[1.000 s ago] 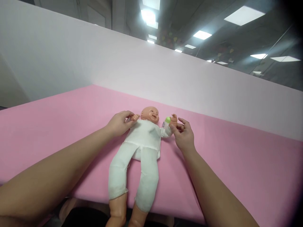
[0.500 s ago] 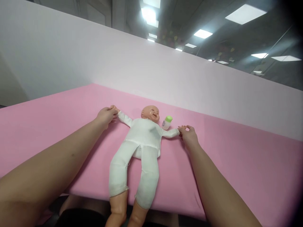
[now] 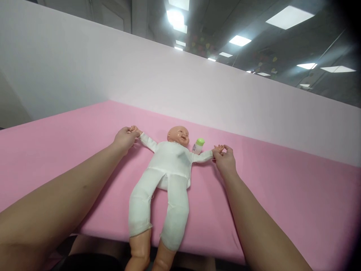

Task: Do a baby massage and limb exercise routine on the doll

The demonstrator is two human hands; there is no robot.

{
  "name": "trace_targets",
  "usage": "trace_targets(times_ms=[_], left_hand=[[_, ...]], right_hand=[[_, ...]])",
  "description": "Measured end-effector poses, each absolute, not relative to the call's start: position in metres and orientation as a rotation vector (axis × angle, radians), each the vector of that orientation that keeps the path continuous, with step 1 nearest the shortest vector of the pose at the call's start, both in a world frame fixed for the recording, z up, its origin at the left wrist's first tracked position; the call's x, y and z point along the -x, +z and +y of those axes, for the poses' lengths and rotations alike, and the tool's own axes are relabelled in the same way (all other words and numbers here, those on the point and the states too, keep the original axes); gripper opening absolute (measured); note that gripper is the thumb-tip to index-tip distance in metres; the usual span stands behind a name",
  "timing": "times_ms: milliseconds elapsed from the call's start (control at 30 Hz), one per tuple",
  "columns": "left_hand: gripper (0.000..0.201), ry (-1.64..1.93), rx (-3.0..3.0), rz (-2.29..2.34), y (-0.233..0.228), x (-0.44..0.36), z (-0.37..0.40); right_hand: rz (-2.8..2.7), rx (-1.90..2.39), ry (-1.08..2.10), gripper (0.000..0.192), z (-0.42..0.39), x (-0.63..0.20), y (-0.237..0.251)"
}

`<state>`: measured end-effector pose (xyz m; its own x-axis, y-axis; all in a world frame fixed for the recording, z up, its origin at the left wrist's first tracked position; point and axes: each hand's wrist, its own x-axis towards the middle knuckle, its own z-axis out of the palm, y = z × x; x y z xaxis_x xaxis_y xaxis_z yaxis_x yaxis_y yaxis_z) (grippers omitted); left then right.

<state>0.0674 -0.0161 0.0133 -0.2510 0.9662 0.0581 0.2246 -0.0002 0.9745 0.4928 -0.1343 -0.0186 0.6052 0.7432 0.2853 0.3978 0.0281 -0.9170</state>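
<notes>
A baby doll (image 3: 170, 162) with a white cloth body lies on its back on a pink-covered table (image 3: 84, 124). Its arms are spread out to both sides, and its legs hang past the near edge. My left hand (image 3: 126, 140) is closed around the doll's hand (image 3: 135, 130) on the left. On the right, my right hand (image 3: 226, 162) pinches the doll's other hand (image 3: 218, 148), whose small fingers show above my thumb. A small whitish bottle with a green cap (image 3: 199, 145) is beside the doll's head, just above its right-side arm.
A plain white partition (image 3: 180, 82) rises behind the table's far edge. Beyond it are lit ceiling panels (image 3: 289, 17). The table's near edge runs under the doll's knees, with my legs (image 3: 96, 246) below it.
The doll's hand on the right has lifted slightly, its fingers showing more above my right hand. The view has shifted a little; my grip on both doll hands stays.
</notes>
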Motion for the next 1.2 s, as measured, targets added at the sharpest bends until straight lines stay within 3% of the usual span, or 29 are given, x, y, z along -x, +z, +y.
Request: trace_targets(times_ms=[133, 300, 533, 700, 933, 1200], left_hand=[[0.042, 1.401, -1.579, 1.511, 0.026, -0.082, -0.040], [0.035, 1.377, -1.991, 1.376, 0.033, -0.110, -0.075], [0.035, 0.942, -2.532, 1.189, 0.028, -0.122, -0.084], [0.042, 0.690, -2.757, 1.152, 0.029, -0.123, -0.083], [0.045, 0.592, -2.774, 1.129, 0.029, -0.123, -0.085], [0.038, 0.948, -2.420, 1.182, 0.023, -0.122, -0.081]], right_hand=[[-1.155, 1.486, 0.156, 0.078, -0.150, -0.461, 0.001], [-1.546, 1.315, 0.151, 0.062, -0.164, -0.421, 0.009], [-1.992, 1.272, 0.018, 0.037, -0.169, -0.402, 0.012], [-2.101, 1.200, 0.002, 0.038, -0.170, -0.402, 0.009], [-2.122, 1.164, 0.068, 0.041, -0.171, -0.396, 0.008], [-1.788, 1.264, 0.264, 0.035, -0.168, -0.402, 0.009]])
